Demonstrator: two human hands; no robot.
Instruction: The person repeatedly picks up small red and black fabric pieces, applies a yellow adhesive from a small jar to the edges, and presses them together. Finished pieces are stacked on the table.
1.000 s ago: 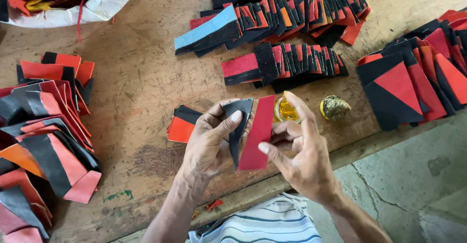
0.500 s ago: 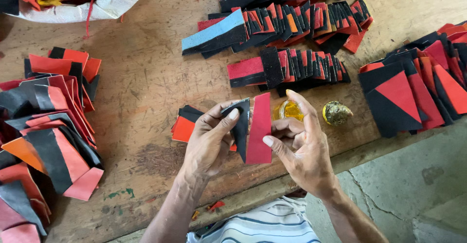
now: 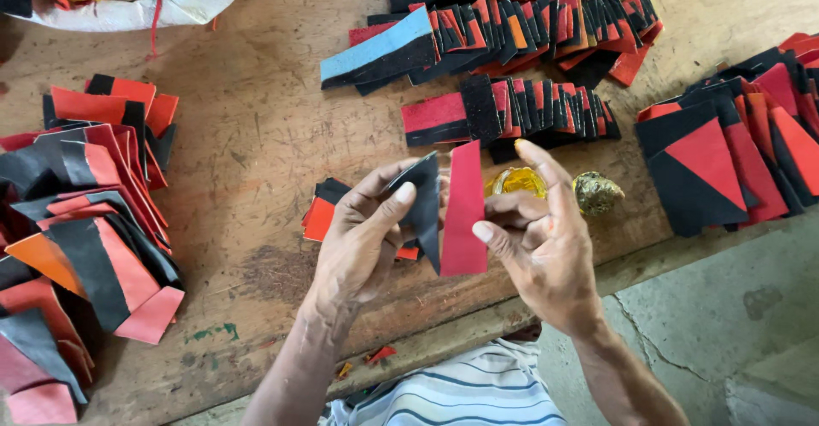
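Above the wooden table [image 3: 256, 153], both hands hold flat cut pieces side by side. My left hand [image 3: 367, 238] pinches a black piece [image 3: 424, 204] between thumb and fingers. My right hand [image 3: 537, 247] grips a red strip [image 3: 465, 213] that stands upright, its edge touching the black piece. A small stack of orange and black pieces [image 3: 322, 213] lies on the table just behind my left hand.
A small open tin of yellow paste [image 3: 516, 181] and its golden lid [image 3: 595, 193] sit behind my right hand. Rows of red and black pieces [image 3: 512, 106] lie at the back, piles at the left [image 3: 85, 221] and right [image 3: 734, 153]. A white sack [image 3: 188, 0] sits top left.
The two pieces have stayed together between my hands. My right index finger has lifted away from the red strip, and the view has shifted slightly.
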